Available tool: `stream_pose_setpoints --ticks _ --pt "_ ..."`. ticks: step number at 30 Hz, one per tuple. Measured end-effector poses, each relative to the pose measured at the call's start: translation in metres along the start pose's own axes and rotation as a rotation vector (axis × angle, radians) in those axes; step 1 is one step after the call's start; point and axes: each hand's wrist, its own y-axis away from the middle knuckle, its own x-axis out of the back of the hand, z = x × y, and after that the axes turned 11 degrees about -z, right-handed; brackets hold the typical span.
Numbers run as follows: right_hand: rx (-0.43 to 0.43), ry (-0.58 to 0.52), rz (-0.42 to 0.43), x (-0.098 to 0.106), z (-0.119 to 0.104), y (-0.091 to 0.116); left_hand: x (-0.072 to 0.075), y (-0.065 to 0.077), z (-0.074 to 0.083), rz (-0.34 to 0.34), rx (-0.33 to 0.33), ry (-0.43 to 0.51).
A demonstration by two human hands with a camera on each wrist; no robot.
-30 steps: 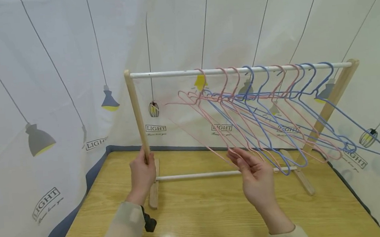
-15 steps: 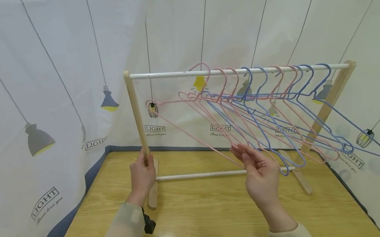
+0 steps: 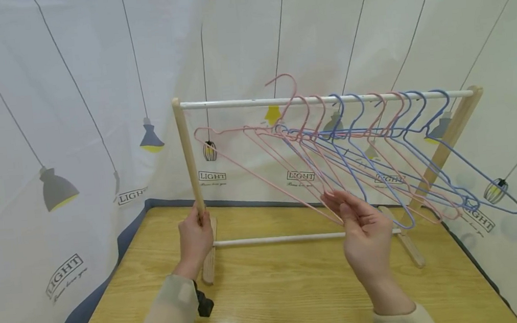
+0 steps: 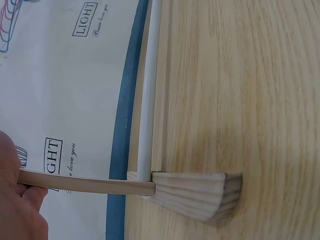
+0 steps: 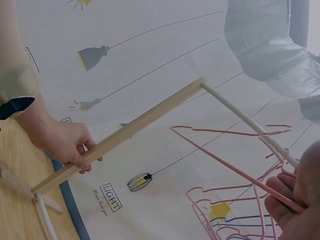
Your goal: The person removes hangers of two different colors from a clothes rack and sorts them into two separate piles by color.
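Observation:
My left hand (image 3: 195, 239) grips the left wooden post (image 3: 187, 152) of a small clothes rack, low down near its foot; the left wrist view shows the fingers around that post. With my right hand (image 3: 365, 234) I hold a pink hanger (image 3: 264, 179) by its lower right corner. Its hook stands above the white top rail (image 3: 235, 103), lifted off it. In the right wrist view the pink hanger (image 5: 235, 170) runs into my curled fingers. Several pink and blue hangers (image 3: 421, 126) hang from the rail to the right of the lifted one.
The rack's white lower bar (image 3: 279, 239) joins two wooden feet, the left foot (image 3: 209, 263) and the right foot (image 3: 409, 246). A wooden table (image 3: 270, 294) carries it. Behind hangs a white curtain (image 3: 95, 93) printed with lamps.
The pink hanger has risen, its hook going from on the top rail to above it. My right hand has moved slightly up and right with it. The left hand keeps its hold.

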Motion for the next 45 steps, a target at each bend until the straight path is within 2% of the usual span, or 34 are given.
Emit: stream_pose_setpoints --ticks 15,23,26,30,34,37,41,45 --pt "-0.042 0.019 0.031 0.032 -0.037 0.007 -0.001 0.000 0.001 0.005 0.017 -0.003" --pt "-0.120 -0.062 0.067 0.054 -0.052 0.022 -0.004 -0.001 -0.003 0.039 -0.026 -0.049" --pt "-0.117 -0.087 0.071 0.061 -0.056 0.029 -0.004 -0.002 -0.003 0.048 -0.038 -0.058" --pt "-0.102 -0.127 0.064 0.069 -0.057 0.039 -0.004 -0.002 -0.003 0.039 -0.035 -0.056" --pt "-0.151 -0.182 0.079 0.077 -0.058 0.047 -0.004 -0.001 -0.004 0.028 -0.023 -0.042" --pt "-0.187 -0.238 0.048 0.086 -0.058 0.053 -0.003 0.000 -0.003 0.024 -0.013 -0.031" --pt "-0.187 -0.307 -0.058 0.102 -0.054 0.062 -0.002 -0.001 -0.003 0.025 -0.009 -0.027" --pt "-0.183 -0.298 -0.155 0.117 -0.048 0.069 -0.003 -0.002 -0.002 0.032 -0.014 -0.022"
